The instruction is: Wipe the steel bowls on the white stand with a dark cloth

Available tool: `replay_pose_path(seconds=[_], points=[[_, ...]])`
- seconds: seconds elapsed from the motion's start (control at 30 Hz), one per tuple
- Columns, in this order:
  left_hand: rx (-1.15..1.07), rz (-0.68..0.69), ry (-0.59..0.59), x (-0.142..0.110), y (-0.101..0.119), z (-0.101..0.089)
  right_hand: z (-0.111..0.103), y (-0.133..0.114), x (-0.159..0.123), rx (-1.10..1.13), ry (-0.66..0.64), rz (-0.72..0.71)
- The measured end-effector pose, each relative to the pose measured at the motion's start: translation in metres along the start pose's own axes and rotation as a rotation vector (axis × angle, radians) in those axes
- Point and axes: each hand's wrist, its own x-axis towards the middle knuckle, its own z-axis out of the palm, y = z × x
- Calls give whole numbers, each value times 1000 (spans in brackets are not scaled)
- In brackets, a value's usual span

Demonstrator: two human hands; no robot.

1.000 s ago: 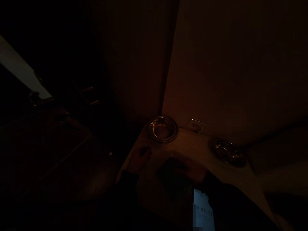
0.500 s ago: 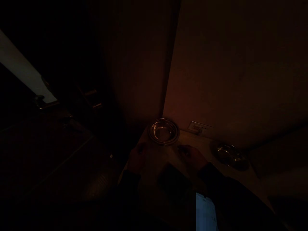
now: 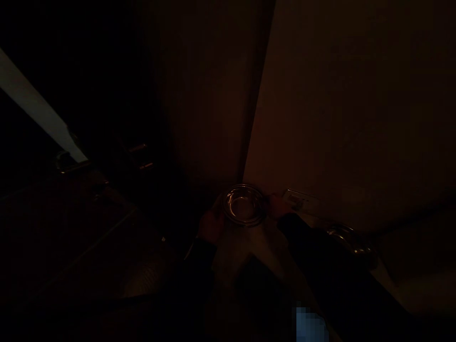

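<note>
A round, shiny metal bowl [image 3: 244,206] with a wide rim sits near the wall corner, on a pale surface [image 3: 245,244]. At its left rim is my left hand [image 3: 211,223], fingers closing on the edge. My right hand [image 3: 278,205] grips the opposite side of the rim, its fingertips partly lost in the dark. Both arms wear dark sleeves. A second shiny metal bowl [image 3: 351,240] lies farther right, partly covered by my right forearm. Below the first bowl, a dark flat shape [image 3: 261,278] shows on the pale surface; its kind cannot be made out.
The scene is very dark. A wall plate [image 3: 299,199], probably an outlet, is low on the wall behind my right hand. Walls [image 3: 338,104] meet in a corner behind the bowl. To the left are a dark floor [image 3: 89,266] and a pale strip [image 3: 39,107].
Both hands have moved forward to the sides of the nearer bowl, the right one from the surface below it. My right forearm now covers part of the second bowl.
</note>
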Motion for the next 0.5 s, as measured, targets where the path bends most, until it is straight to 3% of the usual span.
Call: replay_pose_path(seconds=[0.17,0.5], points=[[7,26,-6,4,1,4,0,-3,9,67,-38,-4],[239,75,21,0,12,0,3,-4,26,136,-52,17]])
